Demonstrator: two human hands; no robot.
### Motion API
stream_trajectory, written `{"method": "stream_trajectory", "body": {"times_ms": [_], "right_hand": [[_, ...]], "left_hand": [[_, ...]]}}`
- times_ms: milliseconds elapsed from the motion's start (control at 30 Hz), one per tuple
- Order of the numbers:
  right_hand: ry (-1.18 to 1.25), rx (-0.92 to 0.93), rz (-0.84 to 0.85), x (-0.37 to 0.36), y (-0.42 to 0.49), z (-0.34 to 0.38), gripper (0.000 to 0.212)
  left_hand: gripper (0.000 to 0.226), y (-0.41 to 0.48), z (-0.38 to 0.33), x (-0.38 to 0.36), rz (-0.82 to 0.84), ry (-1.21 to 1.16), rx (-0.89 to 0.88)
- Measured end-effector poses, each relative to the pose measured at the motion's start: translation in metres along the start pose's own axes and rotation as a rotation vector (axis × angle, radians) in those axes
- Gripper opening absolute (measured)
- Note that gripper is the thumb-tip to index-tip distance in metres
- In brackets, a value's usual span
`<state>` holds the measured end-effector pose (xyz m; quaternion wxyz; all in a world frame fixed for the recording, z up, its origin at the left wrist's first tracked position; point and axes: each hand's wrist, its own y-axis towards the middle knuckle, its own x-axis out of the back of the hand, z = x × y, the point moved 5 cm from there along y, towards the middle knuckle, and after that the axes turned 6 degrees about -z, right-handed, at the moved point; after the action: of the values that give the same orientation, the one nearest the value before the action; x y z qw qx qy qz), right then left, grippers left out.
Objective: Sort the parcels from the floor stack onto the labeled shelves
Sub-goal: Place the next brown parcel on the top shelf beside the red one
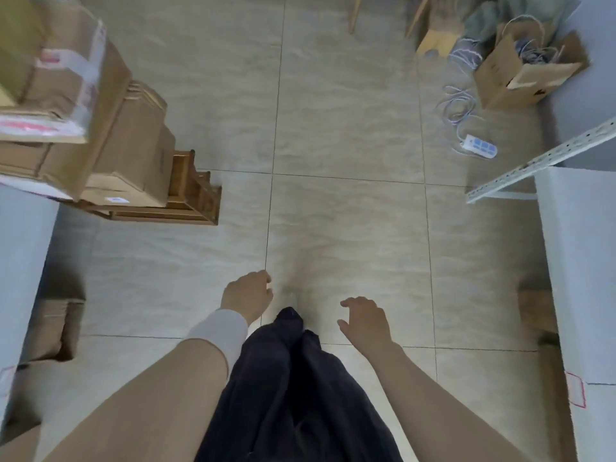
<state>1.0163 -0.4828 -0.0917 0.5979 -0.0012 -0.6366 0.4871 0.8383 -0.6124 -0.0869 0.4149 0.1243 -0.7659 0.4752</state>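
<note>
Below, left hand (246, 296) and right hand (366, 320) over bare tiled floor (350, 228), each grip loose, empty.

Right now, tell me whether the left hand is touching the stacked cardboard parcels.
Apart. The head view shows the left hand empty over bare floor tile, well clear of the stacked cardboard parcels.

Two empty hands (246, 296), one power strip (480, 147), one wooden stand (196, 198).
</note>
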Motion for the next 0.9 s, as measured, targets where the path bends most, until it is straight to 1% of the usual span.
{"method": "stream_trajectory", "body": {"times_ms": [100, 167, 333, 567, 733, 833, 900], "right_hand": [[-0.060, 0.065, 0.036, -0.016, 0.002, 0.033, 0.039], [-0.067, 0.103, 0.046, -0.020, 0.001, 0.059, 0.041], [-0.056, 0.217, 0.050, -0.011, 0.011, 0.145, 0.045], [-0.034, 0.363, -0.025, 0.016, 0.041, 0.320, 0.043], [0.080, 0.391, -0.119, 0.051, 0.055, 0.432, 0.043], [0.205, 0.416, -0.187, 0.084, 0.068, 0.481, 0.044], [0.278, 0.413, -0.221, 0.108, 0.082, 0.508, 0.043]], "left_hand": [[0.035, -0.018, 0.032, -0.007, -0.003, -0.041, 0.083], [0.036, -0.029, 0.053, -0.005, -0.015, -0.068, 0.124], [0.038, -0.043, 0.114, 0.030, -0.097, -0.158, 0.191], [0.036, -0.036, 0.236, 0.121, -0.320, -0.321, 0.222], [0.035, -0.023, 0.303, 0.202, -0.485, -0.345, 0.203], [0.035, -0.010, 0.331, 0.250, -0.593, -0.392, 0.191], [0.035, 0.003, 0.342, 0.284, -0.650, -0.391, 0.146]]}}
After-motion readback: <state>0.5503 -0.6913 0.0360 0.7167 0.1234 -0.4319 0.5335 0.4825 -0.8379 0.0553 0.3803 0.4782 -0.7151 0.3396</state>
